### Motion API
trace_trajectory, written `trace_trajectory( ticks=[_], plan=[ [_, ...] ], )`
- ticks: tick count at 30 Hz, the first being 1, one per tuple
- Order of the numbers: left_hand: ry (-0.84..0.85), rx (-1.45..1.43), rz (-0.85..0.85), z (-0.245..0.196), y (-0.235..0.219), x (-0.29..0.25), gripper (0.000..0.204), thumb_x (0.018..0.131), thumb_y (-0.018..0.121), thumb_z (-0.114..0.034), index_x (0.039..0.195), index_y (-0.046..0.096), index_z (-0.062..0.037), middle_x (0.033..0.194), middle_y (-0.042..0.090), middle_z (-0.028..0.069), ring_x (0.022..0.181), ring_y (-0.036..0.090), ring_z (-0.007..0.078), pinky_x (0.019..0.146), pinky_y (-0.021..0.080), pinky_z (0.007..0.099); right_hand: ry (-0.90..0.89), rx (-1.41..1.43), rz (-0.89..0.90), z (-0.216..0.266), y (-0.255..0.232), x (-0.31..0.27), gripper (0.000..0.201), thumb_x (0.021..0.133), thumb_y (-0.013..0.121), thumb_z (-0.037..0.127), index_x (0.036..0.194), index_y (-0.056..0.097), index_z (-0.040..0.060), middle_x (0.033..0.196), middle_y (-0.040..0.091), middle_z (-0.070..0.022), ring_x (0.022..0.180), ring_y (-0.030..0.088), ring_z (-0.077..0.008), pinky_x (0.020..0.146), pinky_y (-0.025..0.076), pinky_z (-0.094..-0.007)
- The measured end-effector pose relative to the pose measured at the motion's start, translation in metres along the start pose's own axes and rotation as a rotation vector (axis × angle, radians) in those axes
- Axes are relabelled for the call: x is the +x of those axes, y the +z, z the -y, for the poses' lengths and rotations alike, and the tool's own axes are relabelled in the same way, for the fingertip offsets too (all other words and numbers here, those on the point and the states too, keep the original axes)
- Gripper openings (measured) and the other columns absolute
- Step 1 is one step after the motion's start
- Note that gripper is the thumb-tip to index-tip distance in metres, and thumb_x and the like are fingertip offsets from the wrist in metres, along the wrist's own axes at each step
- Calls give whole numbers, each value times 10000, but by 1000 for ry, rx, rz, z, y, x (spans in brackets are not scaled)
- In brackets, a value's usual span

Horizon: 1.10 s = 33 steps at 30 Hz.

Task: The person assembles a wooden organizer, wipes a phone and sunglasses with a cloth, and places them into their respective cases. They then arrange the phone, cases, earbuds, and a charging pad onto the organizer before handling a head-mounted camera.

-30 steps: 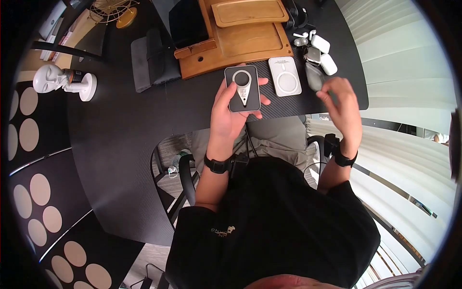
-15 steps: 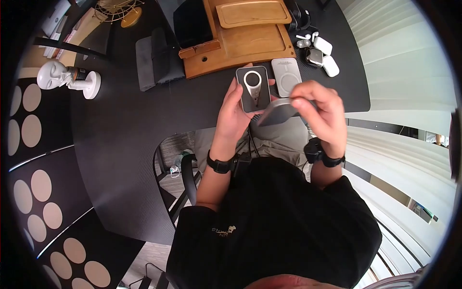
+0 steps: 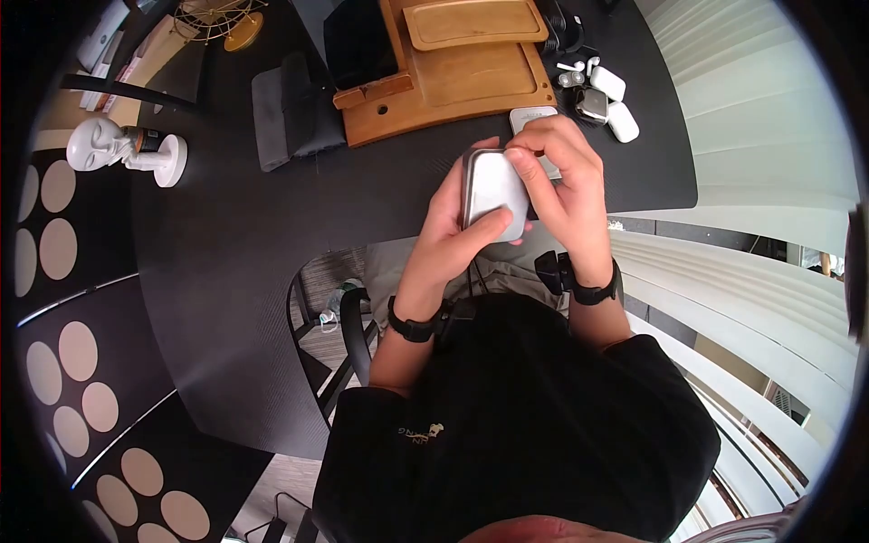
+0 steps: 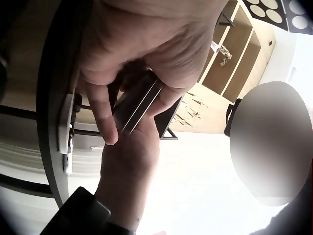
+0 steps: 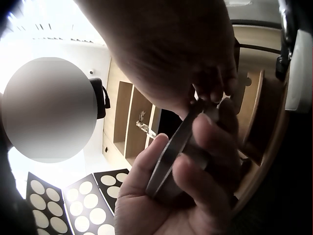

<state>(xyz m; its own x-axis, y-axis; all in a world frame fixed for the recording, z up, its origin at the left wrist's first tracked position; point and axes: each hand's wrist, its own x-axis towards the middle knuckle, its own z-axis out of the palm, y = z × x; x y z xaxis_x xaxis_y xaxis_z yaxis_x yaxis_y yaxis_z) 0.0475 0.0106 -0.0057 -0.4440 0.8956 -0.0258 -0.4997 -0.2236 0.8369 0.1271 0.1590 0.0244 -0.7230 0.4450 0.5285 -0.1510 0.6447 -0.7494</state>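
Observation:
A flat metal tin [image 3: 498, 192] is held over the desk's front edge, its silver lid lying over the base. My left hand [image 3: 445, 233] grips the tin from the left, thumb across the lid and fingers behind. At the upper right corner of the lid, my right hand [image 3: 568, 185] pinches the edge with thumb and fingers. In the left wrist view, the side of the tin [image 4: 139, 106] shows a thin pale line along it. From the right wrist, the tin [image 5: 173, 154] appears edge-on between both hands. The white ring-topped piece inside is hidden by the lid.
Behind my right hand, a white flat pad [image 3: 525, 118] is partly covered. White earbud cases [image 3: 622, 122] and a small dark-faced device [image 3: 592, 106] lie to the right. A wooden stand [image 3: 434, 113], a grey case [image 3: 272, 118] and a white figurine [image 3: 167, 161] stand farther back and left.
My right hand has brought the lid from the right side of the desk to the tin base in my left hand. The lid now covers the ring-topped piece. The left thumb has moved onto the lid.

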Motion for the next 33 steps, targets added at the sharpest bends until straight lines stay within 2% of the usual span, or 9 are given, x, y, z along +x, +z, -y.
trace_trajectory(
  ticks=[2,5,9,11,18,25,28,30,33],
  plan=[
    [-48,-55,13,-5,1,-2,680,926,645,-54,1518,313,-25,1272,586,121,997,683,195,765,601,305,12,6,-3,-2,0,-2,100,885,696,86,915,690,-9,870,665,-120,844,623,-297,746,499,-367],
    [-23,-32,-11,-4,4,-4,655,942,634,-64,1516,318,-41,1228,611,123,887,714,198,712,601,294,37,27,12,-3,0,-4,119,894,695,96,922,681,-19,865,661,-129,822,625,-302,738,500,-370],
    [-17,-10,12,-7,4,-7,657,949,636,-77,1519,311,-43,1232,603,121,917,703,194,729,600,297,129,87,111,-3,-2,-7,178,937,666,147,938,674,-31,817,647,-140,760,618,-309,704,491,-373],
    [-1,52,-6,-9,6,-7,623,943,578,-62,1501,307,-2,1197,609,181,916,709,270,725,612,344,174,103,119,-1,-1,-8,195,948,654,163,938,675,-31,806,644,-143,750,615,-310,696,488,-375],
    [-20,59,18,-8,1,-8,603,950,587,-78,1489,326,-9,1196,608,178,905,705,261,727,606,347,267,118,171,2,-6,-9,221,960,645,192,928,673,-25,792,638,-151,730,613,-312,674,486,-380],
    [-38,47,63,-7,-2,-10,605,957,609,-102,1486,330,-12,1192,604,170,910,694,252,744,596,348,267,142,154,2,-7,-10,228,950,659,197,883,663,-21,769,632,-149,725,611,-299,665,479,-372],
    [-50,28,95,-8,4,-14,630,955,621,-103,1499,316,-12,1226,586,160,944,678,241,771,582,349,167,143,181,-1,-12,-10,241,907,722,213,844,655,-9,731,621,-131,684,594,-275,628,460,-358],
    [-75,42,111,-11,7,-17,674,951,630,-95,1522,283,-9,1283,557,148,987,658,226,800,570,352,61,199,184,-2,-13,-8,270,846,790,220,788,646,-1,682,599,-102,632,563,-231,587,428,-335],
    [-80,90,102,-13,10,-19,683,949,627,-91,1529,276,-10,1287,558,152,972,667,229,800,572,348,105,278,247,-5,-14,-10,293,803,831,214,742,634,5,659,586,-81,603,539,-183,563,405,-315]
  ],
)
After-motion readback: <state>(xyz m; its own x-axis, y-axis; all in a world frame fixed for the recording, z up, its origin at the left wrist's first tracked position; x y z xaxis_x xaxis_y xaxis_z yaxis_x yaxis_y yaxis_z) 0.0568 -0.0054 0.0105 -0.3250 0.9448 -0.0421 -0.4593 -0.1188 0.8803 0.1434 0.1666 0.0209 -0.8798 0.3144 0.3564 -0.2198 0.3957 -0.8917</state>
